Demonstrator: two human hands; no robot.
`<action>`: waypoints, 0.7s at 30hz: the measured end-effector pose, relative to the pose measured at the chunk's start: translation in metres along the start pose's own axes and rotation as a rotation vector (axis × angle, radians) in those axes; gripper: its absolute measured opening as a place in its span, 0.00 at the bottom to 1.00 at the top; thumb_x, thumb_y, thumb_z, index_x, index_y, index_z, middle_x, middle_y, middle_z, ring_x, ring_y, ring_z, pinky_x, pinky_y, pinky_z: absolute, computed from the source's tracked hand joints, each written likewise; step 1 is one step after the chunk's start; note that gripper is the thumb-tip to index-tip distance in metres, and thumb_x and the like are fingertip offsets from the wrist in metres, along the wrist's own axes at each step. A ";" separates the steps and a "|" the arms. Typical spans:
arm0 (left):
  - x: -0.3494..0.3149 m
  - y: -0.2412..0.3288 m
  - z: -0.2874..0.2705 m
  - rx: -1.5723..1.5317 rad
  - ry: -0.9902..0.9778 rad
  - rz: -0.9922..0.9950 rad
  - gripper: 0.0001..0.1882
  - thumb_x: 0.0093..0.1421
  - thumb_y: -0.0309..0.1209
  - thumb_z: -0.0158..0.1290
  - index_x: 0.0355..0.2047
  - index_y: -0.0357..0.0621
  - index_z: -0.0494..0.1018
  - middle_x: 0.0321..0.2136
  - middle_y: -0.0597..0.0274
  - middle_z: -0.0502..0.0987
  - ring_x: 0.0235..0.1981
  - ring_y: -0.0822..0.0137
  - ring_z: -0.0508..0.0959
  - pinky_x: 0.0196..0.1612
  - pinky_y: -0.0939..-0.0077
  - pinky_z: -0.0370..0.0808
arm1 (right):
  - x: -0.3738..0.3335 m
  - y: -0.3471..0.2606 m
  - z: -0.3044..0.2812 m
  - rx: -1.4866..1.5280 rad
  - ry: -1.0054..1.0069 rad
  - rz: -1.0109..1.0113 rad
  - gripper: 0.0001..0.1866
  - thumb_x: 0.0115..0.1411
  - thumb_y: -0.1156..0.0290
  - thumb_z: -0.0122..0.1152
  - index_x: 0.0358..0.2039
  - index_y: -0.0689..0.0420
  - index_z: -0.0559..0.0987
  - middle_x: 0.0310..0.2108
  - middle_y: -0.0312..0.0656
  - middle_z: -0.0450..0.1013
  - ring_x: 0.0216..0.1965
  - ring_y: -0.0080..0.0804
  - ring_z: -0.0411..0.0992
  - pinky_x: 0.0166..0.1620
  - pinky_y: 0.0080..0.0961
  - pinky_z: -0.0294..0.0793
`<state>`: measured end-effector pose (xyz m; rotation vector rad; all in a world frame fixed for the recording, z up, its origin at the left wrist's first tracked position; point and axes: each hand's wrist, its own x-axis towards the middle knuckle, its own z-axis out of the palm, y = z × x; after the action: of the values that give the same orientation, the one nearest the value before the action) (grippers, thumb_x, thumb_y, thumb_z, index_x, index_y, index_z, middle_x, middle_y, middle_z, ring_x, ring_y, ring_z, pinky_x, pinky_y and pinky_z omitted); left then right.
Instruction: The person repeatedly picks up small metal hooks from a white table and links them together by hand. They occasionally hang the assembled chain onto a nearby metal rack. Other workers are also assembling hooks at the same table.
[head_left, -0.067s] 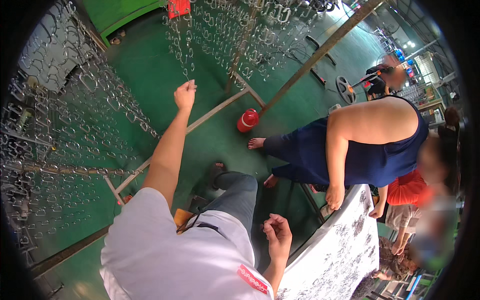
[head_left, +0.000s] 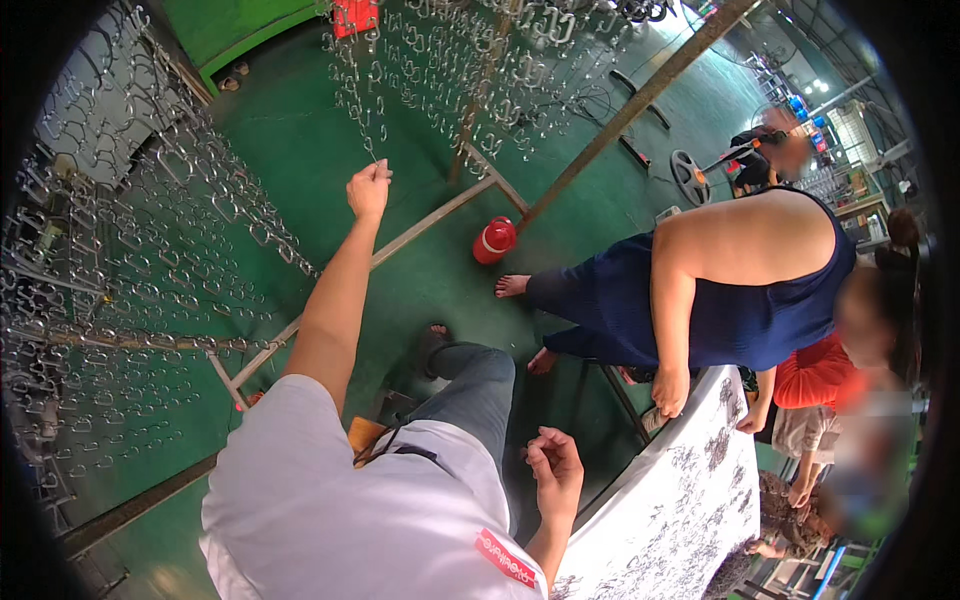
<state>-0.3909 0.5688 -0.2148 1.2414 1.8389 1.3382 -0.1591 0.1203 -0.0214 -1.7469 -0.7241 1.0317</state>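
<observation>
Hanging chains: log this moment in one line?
left hand: pinched at lower end of hook chain; right hand: curled, contents unclear; red jug: on floor

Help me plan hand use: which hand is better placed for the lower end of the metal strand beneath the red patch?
Likely the left hand: outstretched, it pinches at the lower end of the metal strand. The right hand is well away from it.

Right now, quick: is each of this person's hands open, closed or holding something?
Left hand: closed, pinching the lower end of a hanging metal hook chain.
Right hand: loosely curled; whether it holds anything small cannot be told.
</observation>
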 end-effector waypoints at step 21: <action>-0.103 0.068 -0.015 -0.001 -1.100 -0.142 0.19 0.59 0.42 0.53 0.41 0.40 0.78 0.29 0.58 0.81 0.33 0.67 0.80 0.40 0.74 0.74 | -0.010 0.037 -0.001 -0.025 0.162 -0.022 0.11 0.61 0.73 0.57 0.43 0.61 0.74 0.27 0.31 0.70 0.27 0.15 0.67 0.27 0.12 0.63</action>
<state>-0.3354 0.4754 -0.1555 1.3912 1.0786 0.3767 -0.1624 0.0975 -0.0523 -1.8160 -0.6547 0.8579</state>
